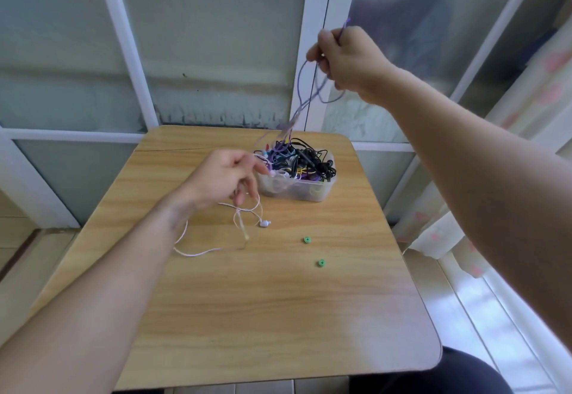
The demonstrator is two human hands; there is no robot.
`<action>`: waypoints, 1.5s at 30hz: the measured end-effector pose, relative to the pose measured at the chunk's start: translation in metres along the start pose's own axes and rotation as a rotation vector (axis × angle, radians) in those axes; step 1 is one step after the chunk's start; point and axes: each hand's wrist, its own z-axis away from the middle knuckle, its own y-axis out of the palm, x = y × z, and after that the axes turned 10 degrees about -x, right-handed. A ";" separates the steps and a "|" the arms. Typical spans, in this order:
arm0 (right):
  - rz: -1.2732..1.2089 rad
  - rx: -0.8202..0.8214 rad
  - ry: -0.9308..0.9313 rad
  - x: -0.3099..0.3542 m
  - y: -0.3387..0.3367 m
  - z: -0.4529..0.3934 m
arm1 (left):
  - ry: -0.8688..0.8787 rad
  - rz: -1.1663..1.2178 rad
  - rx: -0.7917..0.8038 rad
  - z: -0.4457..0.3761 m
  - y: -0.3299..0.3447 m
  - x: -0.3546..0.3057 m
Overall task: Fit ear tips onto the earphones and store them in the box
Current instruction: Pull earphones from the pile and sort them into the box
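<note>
Purple earphones (305,96) hang from the raised right hand (346,56), pinched to draw them free of the box (297,189) at twelve o'clock; left hand (226,177) loosely holds white earphones (247,211); two green ear tips (307,240) wait on the table (247,300) at three o'clock

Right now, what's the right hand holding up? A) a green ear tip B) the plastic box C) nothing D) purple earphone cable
D: the right hand is raised with its fingers closed round a purple cable that trails down into the box; both green ear tips lie on the table.
</note>
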 end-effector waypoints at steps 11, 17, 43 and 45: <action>0.529 0.033 -0.043 -0.059 -0.010 -0.001 | -0.217 0.471 -0.921 -0.009 -0.030 0.043; 0.465 0.006 0.019 -0.077 -0.008 -0.002 | -0.353 0.366 -1.194 -0.019 -0.045 0.059; 0.561 0.496 -0.028 -0.052 0.036 0.025 | -0.176 1.306 -0.487 -0.024 -0.045 -0.013; 0.657 0.424 -0.026 -0.056 0.036 0.020 | -0.216 1.287 -0.572 -0.025 -0.051 -0.008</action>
